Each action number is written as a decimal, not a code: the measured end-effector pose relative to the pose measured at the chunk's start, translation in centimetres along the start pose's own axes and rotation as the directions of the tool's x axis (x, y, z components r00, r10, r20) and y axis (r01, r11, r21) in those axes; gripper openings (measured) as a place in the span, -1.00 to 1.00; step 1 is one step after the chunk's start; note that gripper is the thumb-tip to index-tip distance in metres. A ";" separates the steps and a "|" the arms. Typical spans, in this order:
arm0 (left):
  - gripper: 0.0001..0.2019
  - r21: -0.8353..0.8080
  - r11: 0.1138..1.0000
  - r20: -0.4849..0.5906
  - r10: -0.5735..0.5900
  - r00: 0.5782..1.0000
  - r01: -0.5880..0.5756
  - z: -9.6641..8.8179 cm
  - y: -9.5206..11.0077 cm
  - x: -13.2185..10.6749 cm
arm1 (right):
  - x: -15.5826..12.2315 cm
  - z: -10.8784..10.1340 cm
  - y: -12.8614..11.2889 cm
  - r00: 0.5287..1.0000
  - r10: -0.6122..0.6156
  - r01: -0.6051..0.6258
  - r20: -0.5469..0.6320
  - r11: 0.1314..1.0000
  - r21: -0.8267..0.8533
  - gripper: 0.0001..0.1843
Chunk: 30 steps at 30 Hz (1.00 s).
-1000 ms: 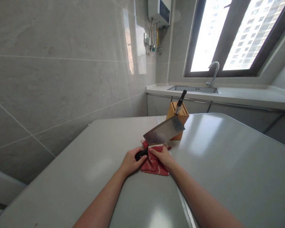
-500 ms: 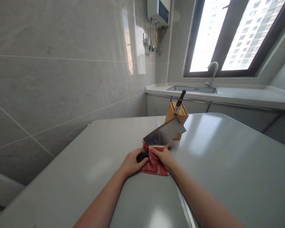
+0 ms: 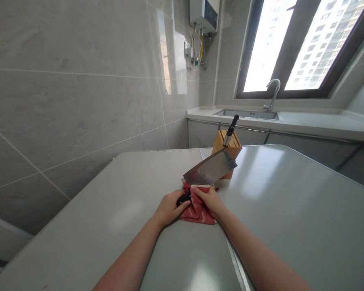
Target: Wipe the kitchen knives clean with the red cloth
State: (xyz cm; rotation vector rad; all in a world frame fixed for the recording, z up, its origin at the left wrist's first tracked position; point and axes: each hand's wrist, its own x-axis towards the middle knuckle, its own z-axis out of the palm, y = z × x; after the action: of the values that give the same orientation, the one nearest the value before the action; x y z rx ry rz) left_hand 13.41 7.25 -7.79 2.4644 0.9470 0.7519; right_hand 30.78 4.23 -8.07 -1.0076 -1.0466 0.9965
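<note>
Nearly hidden: cleaver handle point(image 3: 183, 199) in closed left hand point(image 3: 171, 209), right hand point(image 3: 208, 201) clasping red cloth point(image 3: 197, 212).

Tabletop point(image 3: 291, 210) room right of the right hand point(image 3: 208, 201), wooden knife block point(image 3: 226, 150) ahead

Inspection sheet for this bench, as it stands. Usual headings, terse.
surface: glossy pale grey table top with a metal edge strip.
job's things: broad steel cleaver, blade tilted up; black plastic handle; red patterned cloth bunched at the blade's lower edge.
clutter: square wooden knife block holding a black-handled knife.
grips: left grip closed around the handle; right grip pressing the cloth against the blade.
cables: thin wires and yellow hose under a white wall-mounted water heater.
surroundings: grey tiled wall, steel sink, curved faucet, bright window.
</note>
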 end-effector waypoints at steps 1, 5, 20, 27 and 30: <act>-0.73 0.009 1.000 -0.004 -0.003 1.000 0.003 0.0 0.0 0.0 | 0.0 0.0 0.0 1.000 0.003 -0.003 0.002 1.000 0.009 -0.58; -0.71 0.042 0.999 -0.012 -0.012 1.000 0.013 0.0 0.1 0.0 | 0.1 0.0 0.0 1.000 0.011 -0.010 -0.006 0.999 0.033 -0.63; -0.69 0.093 0.995 -0.054 -0.036 0.998 0.041 -0.1 -0.1 -0.1 | 0.0 0.2 -0.4 0.999 0.027 -0.027 0.020 0.999 0.036 -0.61; -0.69 0.092 0.994 -0.103 -0.055 0.993 0.065 -0.1 -0.2 -0.1 | 0.0 0.1 -0.4 0.999 0.004 -0.006 0.053 1.000 0.028 -0.64; -0.70 0.086 0.993 -0.121 -0.069 0.990 0.080 -0.1 -0.2 0.0 | 0.0 0.1 -0.3 0.999 -0.012 0.011 0.049 1.000 0.030 -0.66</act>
State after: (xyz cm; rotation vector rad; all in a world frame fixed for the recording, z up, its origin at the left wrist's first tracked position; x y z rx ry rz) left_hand 13.24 7.39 -7.84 2.4684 1.1333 0.8543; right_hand 30.72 4.22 -7.77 -0.9565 -1.0739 1.0285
